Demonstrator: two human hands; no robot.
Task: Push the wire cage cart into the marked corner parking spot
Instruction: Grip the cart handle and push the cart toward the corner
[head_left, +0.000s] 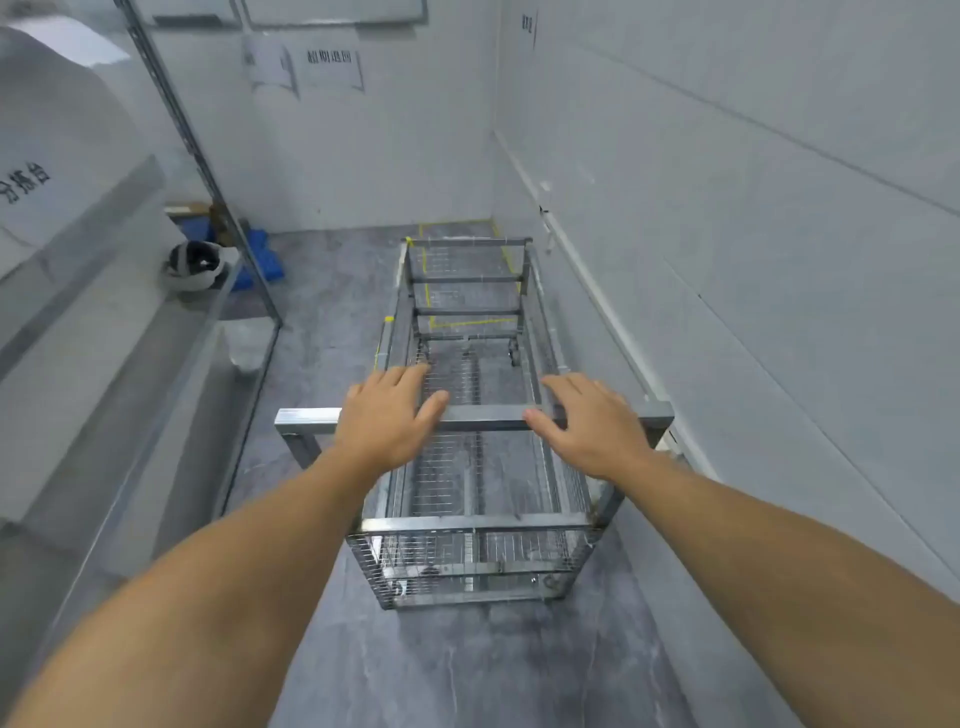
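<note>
A long metal wire cage cart (470, 525) stands on the grey floor, pointing at the far right corner. Its near top bar (485, 417) runs across in front of me. My left hand (387, 418) lies flat over that bar with fingers spread and not wrapped round it. My right hand (589, 423) rests over the same bar further right, fingers also stretched out. Yellow tape lines (457, 325) mark a rectangle on the floor in the corner, seen through the cart's far end. The cart's front wheels stand near the closest tape line.
A white wall (779, 234) runs close along the cart's right side. On the left stands a metal table (171, 395) with a slanted post (208, 171). A helmet (195, 265) and blue items (260, 254) lie beyond it by the back wall.
</note>
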